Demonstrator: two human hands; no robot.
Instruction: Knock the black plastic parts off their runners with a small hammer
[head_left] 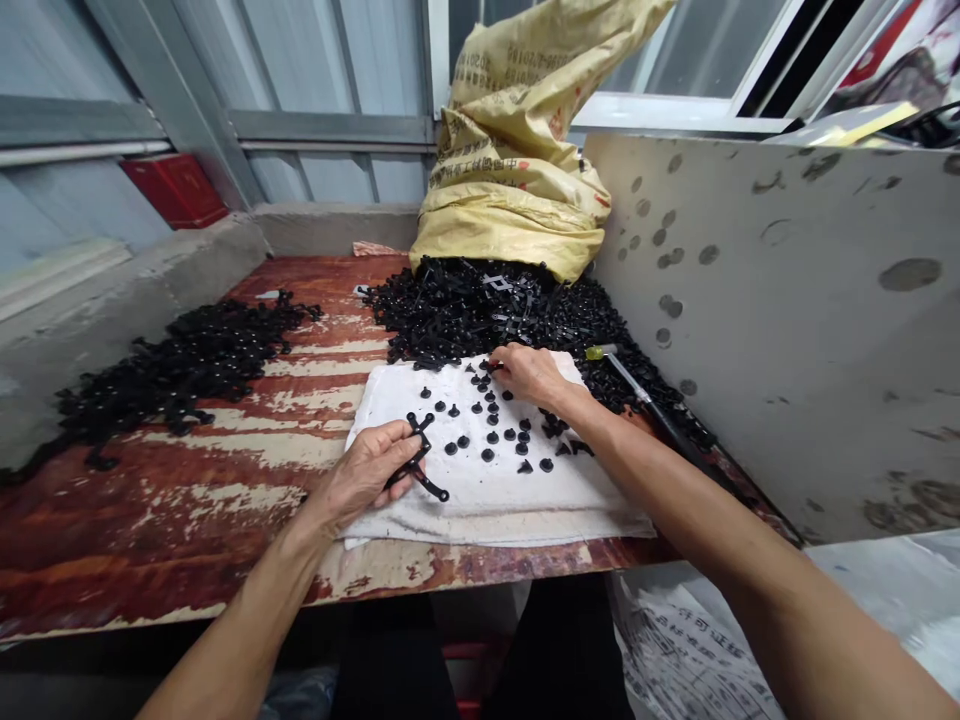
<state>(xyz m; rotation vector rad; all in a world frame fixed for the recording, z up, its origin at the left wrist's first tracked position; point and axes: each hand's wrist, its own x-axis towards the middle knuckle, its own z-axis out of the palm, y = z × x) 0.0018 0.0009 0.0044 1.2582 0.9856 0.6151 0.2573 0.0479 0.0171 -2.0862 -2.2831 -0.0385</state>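
My left hand point(379, 465) is closed around a black branched bracket point(429, 486) with round holes at its arm ends, above the left part of a folded white cloth point(480, 510). Several small black round-based pegs point(493, 437) stand or lie scattered across the cloth. At the cloth's far edge, my right hand point(529, 372) has its fingers drawn together low over the pegs; whatever is between the fingertips is hidden. Just beyond it spreads a large heap of black parts point(465, 315).
A yellow woven sack point(517, 170) spills onto the heap. Another pile of black parts point(195, 355) lies left on the worn red tabletop point(247, 500). A tool with a yellow-green tip point(600, 352) rests at right, beside an upright spotted board point(787, 300). A red box point(176, 190) stands back left.
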